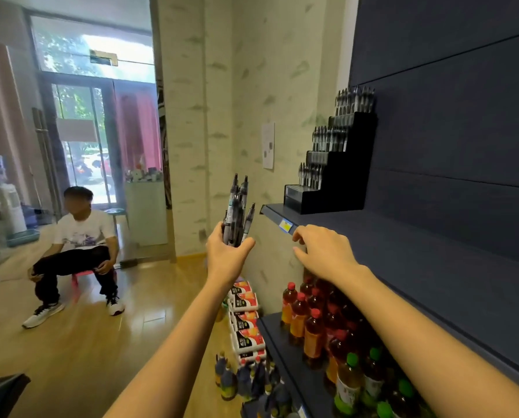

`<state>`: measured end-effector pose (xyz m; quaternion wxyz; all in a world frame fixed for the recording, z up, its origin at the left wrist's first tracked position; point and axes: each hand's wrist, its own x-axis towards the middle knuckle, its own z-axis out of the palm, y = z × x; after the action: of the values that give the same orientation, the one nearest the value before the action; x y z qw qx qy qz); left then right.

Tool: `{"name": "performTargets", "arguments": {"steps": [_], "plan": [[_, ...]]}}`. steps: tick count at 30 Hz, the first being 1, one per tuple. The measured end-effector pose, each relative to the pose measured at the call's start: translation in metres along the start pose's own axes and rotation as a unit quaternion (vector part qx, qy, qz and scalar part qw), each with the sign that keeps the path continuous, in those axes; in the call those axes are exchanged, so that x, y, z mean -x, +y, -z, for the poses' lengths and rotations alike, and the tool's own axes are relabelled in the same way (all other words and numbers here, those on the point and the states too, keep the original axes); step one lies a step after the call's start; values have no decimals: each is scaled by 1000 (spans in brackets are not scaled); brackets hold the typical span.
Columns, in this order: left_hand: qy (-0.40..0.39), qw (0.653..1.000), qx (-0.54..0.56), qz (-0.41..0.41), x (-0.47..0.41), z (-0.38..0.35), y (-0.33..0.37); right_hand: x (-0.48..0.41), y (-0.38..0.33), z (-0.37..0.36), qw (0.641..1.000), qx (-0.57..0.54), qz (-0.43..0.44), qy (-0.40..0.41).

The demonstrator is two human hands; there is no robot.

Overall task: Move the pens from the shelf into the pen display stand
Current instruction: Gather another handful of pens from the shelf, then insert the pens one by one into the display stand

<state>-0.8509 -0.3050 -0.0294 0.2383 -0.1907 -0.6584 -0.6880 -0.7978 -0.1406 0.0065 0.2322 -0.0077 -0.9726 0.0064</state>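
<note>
A left hand [226,254] grips a bundle of pens [237,212] upright off the shelf's [372,233] front-left corner, while the right hand [324,251], fingers loose, hovers at its front edge.

Small retail shop, seen from the aisle.
Dark blue gondola shelving [433,242] carries a price label [285,227] on its edge, rows of bottled drinks [312,336] below and a tiered pen display stand [342,182] stocked with pens [354,99]; a glass entrance door [71,164] faces the street.
</note>
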Motion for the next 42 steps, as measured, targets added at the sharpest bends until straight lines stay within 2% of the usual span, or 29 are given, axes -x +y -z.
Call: {"name": "performTargets", "arguments": {"steps": [12, 27, 35, 42], "plan": [[-102, 995, 16, -6, -195, -29, -129, -182, 4, -86, 995, 15, -101, 2], [-220, 965, 139, -19, -357, -154, -210, -337, 71, -138, 978, 90, -175, 63], [-284, 938, 199, 4, -412, -199, -237, -376, 87, -143, 957, 148, -235, 87], [-371, 887, 274, -15, -446, -224, -247, -407, 81, -145, 929, 144, -319, 122]]}}
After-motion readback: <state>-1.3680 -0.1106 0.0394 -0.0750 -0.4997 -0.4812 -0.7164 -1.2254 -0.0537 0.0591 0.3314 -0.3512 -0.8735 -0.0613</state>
